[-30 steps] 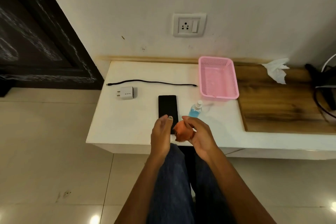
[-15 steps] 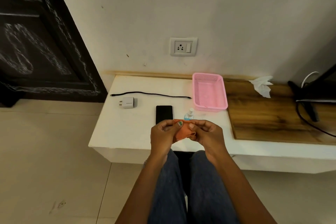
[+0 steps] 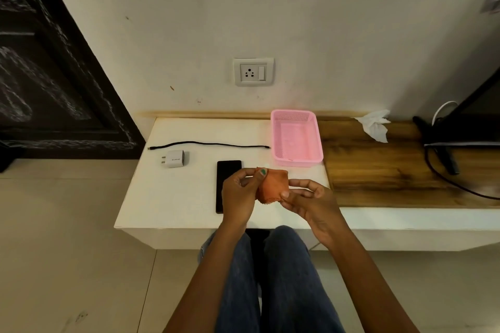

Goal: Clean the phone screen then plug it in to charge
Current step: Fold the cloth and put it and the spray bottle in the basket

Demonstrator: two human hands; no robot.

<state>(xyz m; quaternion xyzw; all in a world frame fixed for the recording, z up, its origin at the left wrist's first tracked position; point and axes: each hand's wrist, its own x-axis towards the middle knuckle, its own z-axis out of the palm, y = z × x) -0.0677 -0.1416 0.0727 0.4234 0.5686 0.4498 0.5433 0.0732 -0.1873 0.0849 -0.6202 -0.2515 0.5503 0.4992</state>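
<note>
A black phone [image 3: 224, 178] lies screen up on the white table [image 3: 173, 197], partly covered by my left hand [image 3: 239, 194]. Both hands hold a small orange cloth [image 3: 272, 185] above the table, just right of the phone. My left hand pinches its upper left edge and my right hand [image 3: 305, 200] pinches its lower right corner. A white charger adapter [image 3: 174, 159] and a black cable [image 3: 208, 144] lie further back on the left. The wall socket [image 3: 253, 71] is above the table. The spray bottle is hidden behind the cloth.
A pink mesh basket [image 3: 296, 138] stands at the table's back right. Beside it is a wooden top [image 3: 378, 170] with a crumpled white tissue [image 3: 374, 127] and dark cables [image 3: 443, 165]. My knees are under the table's front edge.
My left hand joined the right on the orange cloth, and both hands spread it wider. The camera tilted up, so the table sits lower in view.
</note>
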